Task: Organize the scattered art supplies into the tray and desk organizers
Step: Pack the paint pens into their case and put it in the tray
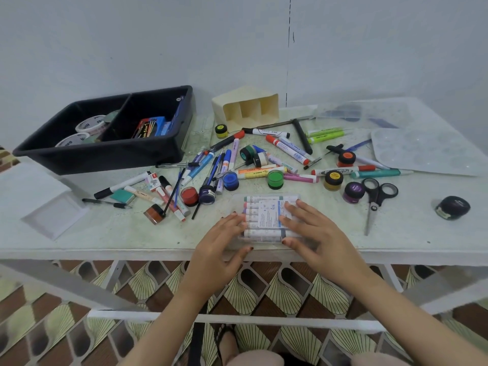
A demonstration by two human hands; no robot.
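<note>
marker pack [266, 215] sat at the near edge of the table [118, 233], and both hands were on it. left hand [224, 244] lay against its left end, fingers straight and touching the clear case, thumb along the near edge. right hand [314, 233] lay flat over its right half, fingers spread across the label, thumb at the near edge (a press rather than a grip, as far as the view showed).

just behind the pack stood the blue paint pot [230, 180] and the green paint pot [275, 179], with the red paint pot [189, 196] behind and to the left. behind those sprawled the loose markers and pens [286, 147], crossing one another. far behind-left of the pack was the black tray [105, 151], tape rolls [89, 122] in its left compartment. straight behind, by the wall, the cream organizer [245, 107] lay on its side, three compartments facing forward. right of the pack, well apart, lay the scissors [377, 196], blades together; further right a black jar [453, 207]; behind-right a clear palette [427, 151].
</note>
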